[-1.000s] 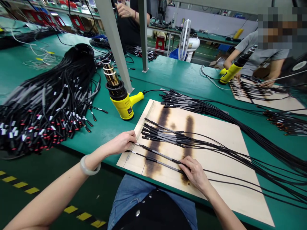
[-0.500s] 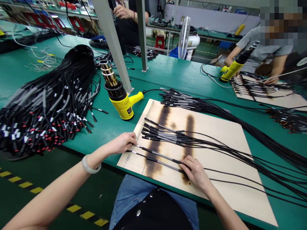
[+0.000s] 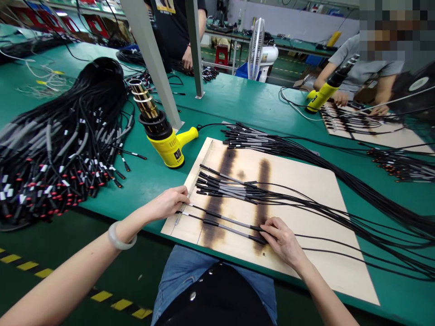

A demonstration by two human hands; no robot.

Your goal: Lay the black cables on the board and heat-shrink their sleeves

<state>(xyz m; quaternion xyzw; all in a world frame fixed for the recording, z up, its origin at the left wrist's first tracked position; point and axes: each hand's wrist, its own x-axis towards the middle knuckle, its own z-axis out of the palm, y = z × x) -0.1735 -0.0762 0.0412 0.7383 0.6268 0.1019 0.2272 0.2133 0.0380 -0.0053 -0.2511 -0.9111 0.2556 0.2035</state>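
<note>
A black cable with a grey sleeve (image 3: 236, 222) lies across the scorched wooden board (image 3: 322, 267). My left hand (image 3: 175, 201) pinches its left end at the board's clear edge strip (image 3: 193, 185). Farther along, my right hand (image 3: 280, 240) has thumb and fingers closed on the same cable, just right of the grey part. A second sleeved cable (image 3: 231, 232) runs parallel, nearer to my body, its left end on the strip. Behind them a bundle of similar cables (image 3: 234, 191) rests on the board.
A yellow heat gun (image 3: 166, 147) stands nozzle up left of the board. More cables (image 3: 251, 138) lie along the board's back edge; a large cable heap (image 3: 68, 149) covers the left. Metal posts (image 3: 152, 59) rise behind. Two people work across the table, one beside another heat gun (image 3: 321, 97).
The whole view has shifted slightly left. My right hand has slid a little rightward along the cable; my left hand keeps its place at the strip. A person behind has lowered a hand.
</note>
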